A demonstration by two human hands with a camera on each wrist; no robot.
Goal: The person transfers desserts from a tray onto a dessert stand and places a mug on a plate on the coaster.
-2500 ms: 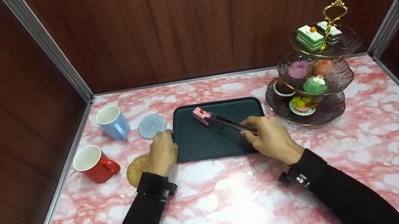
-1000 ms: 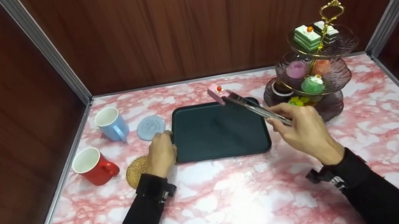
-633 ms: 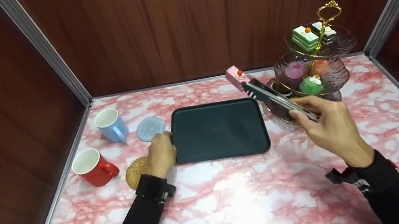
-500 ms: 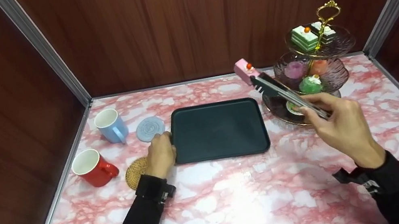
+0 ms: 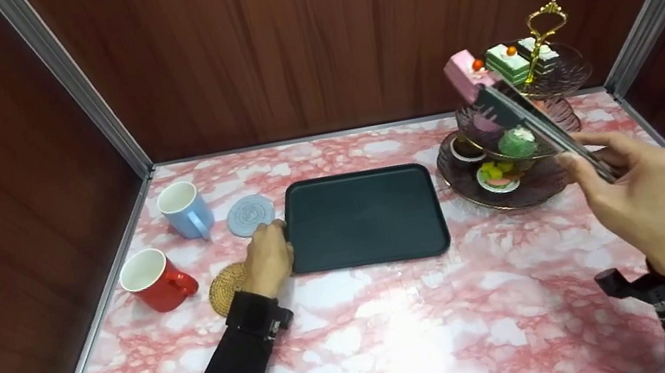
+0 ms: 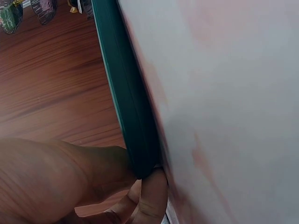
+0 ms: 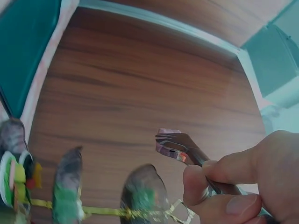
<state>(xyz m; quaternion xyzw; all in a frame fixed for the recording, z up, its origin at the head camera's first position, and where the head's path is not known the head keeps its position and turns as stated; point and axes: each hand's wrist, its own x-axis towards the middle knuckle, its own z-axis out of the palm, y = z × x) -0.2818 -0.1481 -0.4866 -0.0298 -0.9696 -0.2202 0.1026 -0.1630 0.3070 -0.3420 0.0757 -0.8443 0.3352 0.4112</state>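
As tongs [image 5: 544,125] slant up-left, cake [image 5: 463,80] at tip

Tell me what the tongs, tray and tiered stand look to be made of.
Tongs: probably metal, polished; they gleam silver. Tray: likely plastic, fairly matte; its dark green looks even. Tiered stand: see-through tinted plates, glossy and ribbed, so glass or clear plastic; the look doesn't settle which. Its handle seems gold-coloured metal, or coated plastic, by its bright yellow shine.
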